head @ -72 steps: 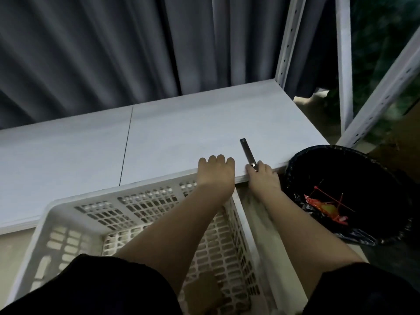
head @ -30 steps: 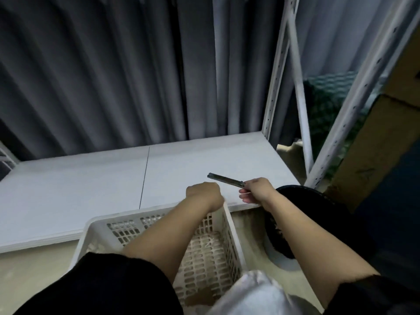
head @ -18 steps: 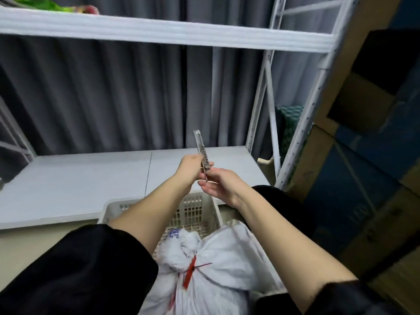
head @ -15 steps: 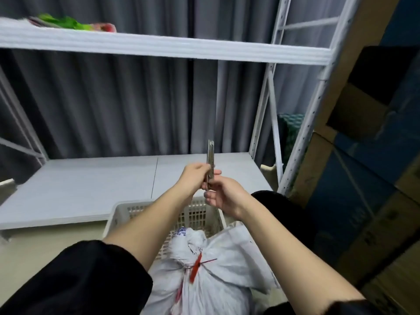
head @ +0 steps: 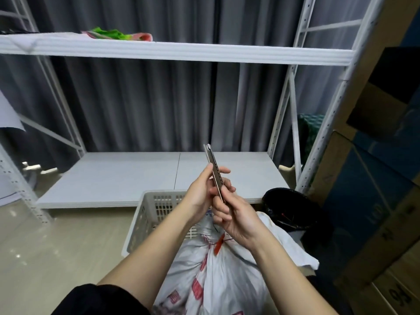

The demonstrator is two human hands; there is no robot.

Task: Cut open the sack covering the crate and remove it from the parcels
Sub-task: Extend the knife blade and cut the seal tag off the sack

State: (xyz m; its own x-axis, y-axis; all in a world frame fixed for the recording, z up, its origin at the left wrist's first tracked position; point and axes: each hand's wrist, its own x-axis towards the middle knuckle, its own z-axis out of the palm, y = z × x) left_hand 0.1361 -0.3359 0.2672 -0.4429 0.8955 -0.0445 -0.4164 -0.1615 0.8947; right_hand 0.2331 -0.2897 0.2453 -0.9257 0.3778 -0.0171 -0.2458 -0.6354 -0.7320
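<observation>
Now raised, both hands (head: 218,201) hold knife (head: 213,171) before shelf (head: 136,176)

Sack (head: 218,276) cut off at bottom edge; crate (head: 156,208) mostly hidden behind it.

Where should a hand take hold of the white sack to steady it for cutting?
Judging by its shape, grip the sack at its gathered neck just below the red tie, coming from above; the cloth bunches narrow there, while the body bulges too wide.

The knife (head: 213,171) is lifted off the shelf (head: 136,176) and now stands near upright, gripped by both the left hand (head: 201,196) and right hand (head: 234,214).
</observation>
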